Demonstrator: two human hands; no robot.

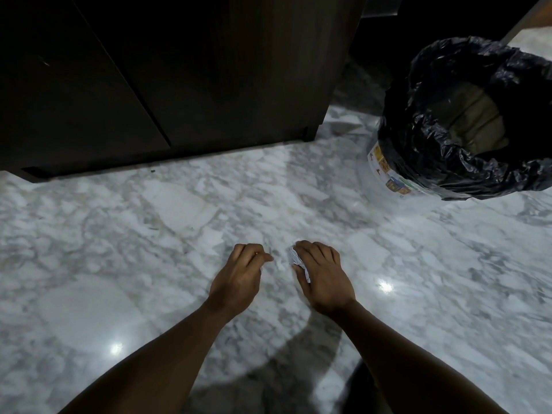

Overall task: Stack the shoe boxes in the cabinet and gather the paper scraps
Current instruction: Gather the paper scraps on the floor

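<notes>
Left grip (242, 274) hovers low over the marble floor (119, 234), fingers curled; whether it pinches anything I cannot tell. Right grip (322, 279), just beside it, clutches crumpled paper scraps (294, 257). Lined bin (442, 171) stands far right.

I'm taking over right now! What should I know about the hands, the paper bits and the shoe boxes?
Right hand: grips a bunch of crumpled paper scraps, low over the marble floor.
Left hand: fingers curled, close beside the right hand. I cannot tell if it pinches a scrap.
Bin: lined with a black bag, stands off to the right, apart from both hands.
Cabinet: doors look shut. No shoe boxes are in view, so the stacking can't be checked.
Left to do: probably drop the scraps in the bin, then look for more on the floor.
</notes>
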